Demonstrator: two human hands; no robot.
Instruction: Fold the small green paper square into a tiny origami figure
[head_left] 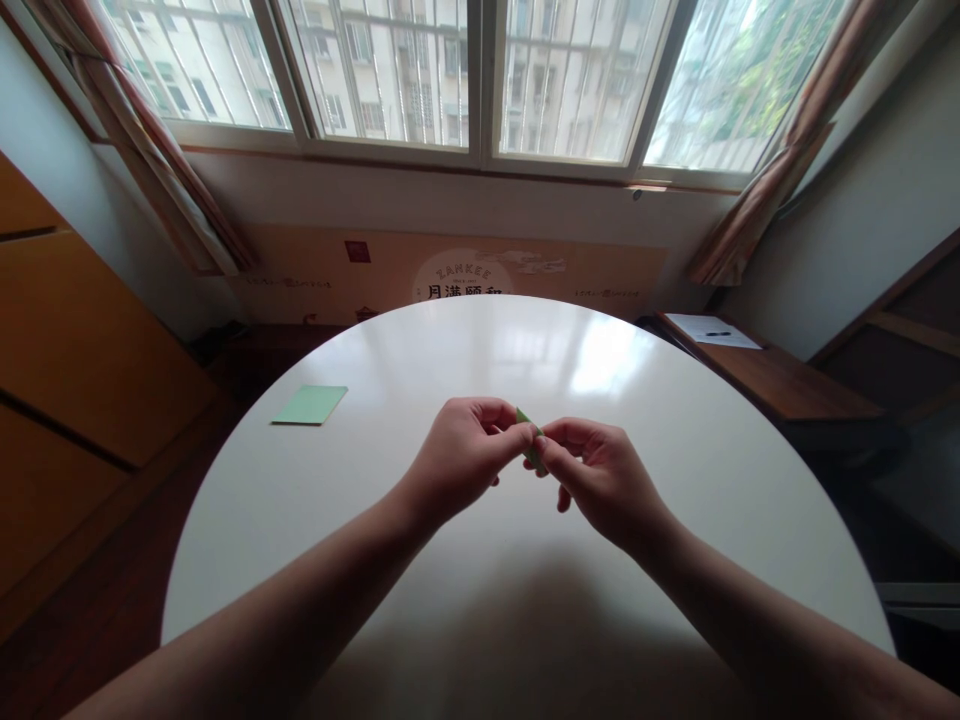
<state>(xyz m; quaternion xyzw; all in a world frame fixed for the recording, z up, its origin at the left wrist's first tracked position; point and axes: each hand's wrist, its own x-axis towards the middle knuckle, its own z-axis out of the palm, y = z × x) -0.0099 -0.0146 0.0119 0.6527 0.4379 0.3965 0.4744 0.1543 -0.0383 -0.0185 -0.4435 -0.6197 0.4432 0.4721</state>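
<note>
Above the middle of the white round table (pixel 247 560), both my hands meet at a small folded piece of green paper (pixel 523 417). My left hand (pixel 469 450) pinches it between thumb and forefinger from the left. From the right, my right hand (pixel 596 470) grips it with thumb and fingertips. The fingers cover most of the paper, so its full folded shape is hidden. On the left of the tabletop lies a flat stack of light green square paper (pixel 310 405), apart from my hands.
A dark wooden side table (pixel 795 385) at the right holds a white sheet (pixel 709 330) with a dark pen on it. Behind the table stands a printed orange panel (pixel 300 260) beneath the window. An orange-brown cabinet (pixel 82 340) is at the left.
</note>
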